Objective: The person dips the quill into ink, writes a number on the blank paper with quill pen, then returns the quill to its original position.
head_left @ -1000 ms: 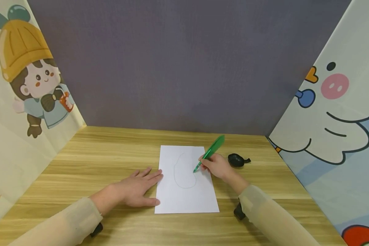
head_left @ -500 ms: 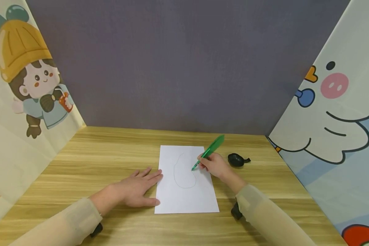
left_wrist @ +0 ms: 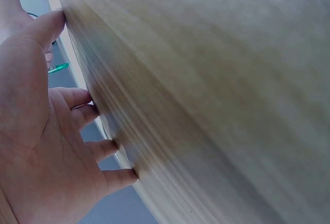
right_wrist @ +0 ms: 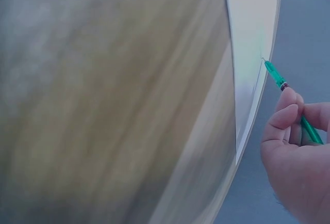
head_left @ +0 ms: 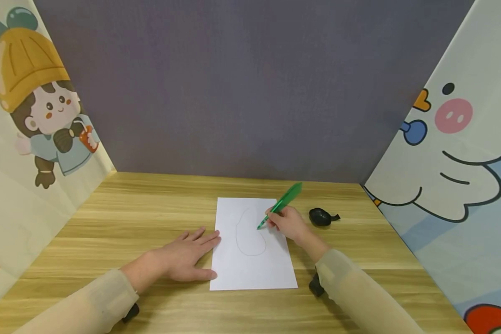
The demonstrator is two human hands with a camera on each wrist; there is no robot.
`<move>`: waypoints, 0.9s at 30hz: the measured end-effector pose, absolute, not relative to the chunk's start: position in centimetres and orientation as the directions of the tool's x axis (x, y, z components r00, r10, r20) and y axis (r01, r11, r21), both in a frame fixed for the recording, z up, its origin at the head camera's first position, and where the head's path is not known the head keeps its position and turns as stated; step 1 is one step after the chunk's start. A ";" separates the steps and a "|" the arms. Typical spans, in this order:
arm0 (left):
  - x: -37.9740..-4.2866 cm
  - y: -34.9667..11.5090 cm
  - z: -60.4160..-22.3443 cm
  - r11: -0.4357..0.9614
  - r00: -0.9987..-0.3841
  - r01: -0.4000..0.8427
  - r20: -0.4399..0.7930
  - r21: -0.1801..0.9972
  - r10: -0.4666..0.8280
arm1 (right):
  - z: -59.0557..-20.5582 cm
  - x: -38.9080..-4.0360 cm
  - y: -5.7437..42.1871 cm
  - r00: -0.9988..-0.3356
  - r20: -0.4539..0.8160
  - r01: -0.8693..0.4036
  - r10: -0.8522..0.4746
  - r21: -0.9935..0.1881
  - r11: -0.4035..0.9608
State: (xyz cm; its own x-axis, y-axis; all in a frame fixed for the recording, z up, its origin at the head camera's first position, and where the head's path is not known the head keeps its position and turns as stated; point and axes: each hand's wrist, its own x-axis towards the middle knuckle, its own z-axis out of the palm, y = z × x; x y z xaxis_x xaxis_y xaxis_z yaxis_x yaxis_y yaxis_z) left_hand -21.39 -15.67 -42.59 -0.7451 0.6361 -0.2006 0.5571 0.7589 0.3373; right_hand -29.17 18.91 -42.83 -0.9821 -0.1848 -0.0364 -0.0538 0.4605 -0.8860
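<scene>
A white sheet of paper (head_left: 250, 273) lies on the wooden table, bearing a thin curved line like a rounded, partly unclosed outline. My right hand (head_left: 290, 223) pinches a green pen (head_left: 285, 198) with a broad, feather-shaped top. In the head view the pen's tip is at the paper, inside the upper right of the outline. The right wrist view shows the same pen (right_wrist: 276, 73) gripped between thumb and fingers, its tip at the sheet. My left hand (head_left: 185, 257) rests flat with fingers spread, the fingertips and thumb at the paper's left edge.
A small black rounded object (head_left: 319, 217) with a short tail lies right of my right hand. A grey panel (head_left: 242, 93) stands behind the wooden table (head_left: 150, 199). Cartoon-printed panels flank it left and right.
My right hand has moved the pen slightly left and up over the paper. The curved line has grown a little at its right end. My left hand has stayed in place.
</scene>
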 end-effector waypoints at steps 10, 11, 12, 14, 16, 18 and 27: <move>-21.3 -15.7 -42.5 0.759 -0.747 0.554 -0.200 0.341 0.635 | -43.0 -29.5 18.4 -0.985 -0.042 -0.039 -0.167 -0.890 0.454; -21.3 -15.6 -42.5 0.759 -0.746 0.554 -0.200 0.341 0.635 | -43.0 -29.5 18.3 -0.985 -0.042 -0.037 -0.165 -0.891 0.452; -21.3 -15.6 -42.5 0.759 -0.746 0.554 -0.201 0.342 0.635 | -43.1 -29.5 18.2 -0.985 -0.041 -0.038 -0.165 -0.893 0.449; -21.3 -15.6 -42.4 0.760 -0.746 0.553 -0.203 0.342 0.634 | -43.1 -29.5 18.1 -0.985 -0.043 -0.036 -0.166 -0.895 0.445; -21.2 -15.6 -42.4 0.757 -0.743 0.557 -0.202 0.343 0.638 | -43.1 -29.6 17.9 -0.984 -0.046 -0.036 -0.171 -0.894 0.447; -21.2 -15.5 -42.3 0.755 -0.741 0.560 -0.201 0.342 0.641 | -43.0 -29.6 17.8 -0.983 -0.049 -0.036 -0.176 -0.892 0.450; -21.0 -15.5 -42.3 0.752 -0.739 0.566 -0.197 0.337 0.644 | -42.8 -29.6 17.1 -0.982 -0.048 -0.037 -0.180 -0.896 0.442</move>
State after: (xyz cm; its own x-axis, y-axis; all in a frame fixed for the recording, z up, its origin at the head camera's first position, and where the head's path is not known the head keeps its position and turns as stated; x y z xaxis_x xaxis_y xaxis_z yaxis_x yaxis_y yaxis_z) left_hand -21.05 -15.53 -42.29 -0.7392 0.6441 -0.1967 0.5660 0.7524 0.3370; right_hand -29.61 17.06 -42.77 -0.9824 -0.1804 -0.0483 -0.0370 0.4416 -0.8965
